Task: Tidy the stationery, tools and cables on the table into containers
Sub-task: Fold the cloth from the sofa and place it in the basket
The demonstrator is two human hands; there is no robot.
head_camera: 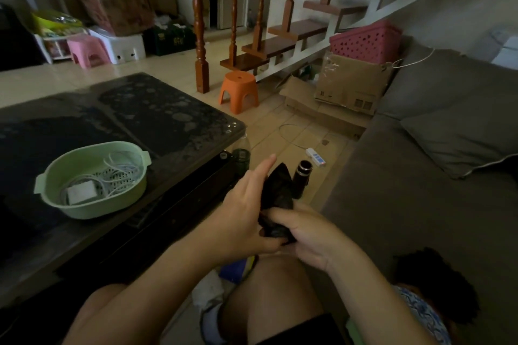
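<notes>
Right now you are between items: a white cable (117, 165) and a white charger (81, 193) already lie in the green basket (112, 204) on the table (157, 109), and you are working on a black bag (279, 190), or something like one; it is too dark and crumpled to be sure. You hold it over your knee, off the table edge and well apart from the basket.

Your right hand (308, 235) grips its lower end, fingers (281, 215) curled round the bunched material. Your left hand (244, 210) lies flat against its side, fingers (260, 171) straight and pointing up and away; whether the thumb pinches underneath I cannot tell.

My guess is you are either opening the bag as another container or folding it to stow. Next, settle which. If opening, find the mouth with your left fingers and spread it while the right keeps hold; if stowing, carry it across to the basket.
</notes>
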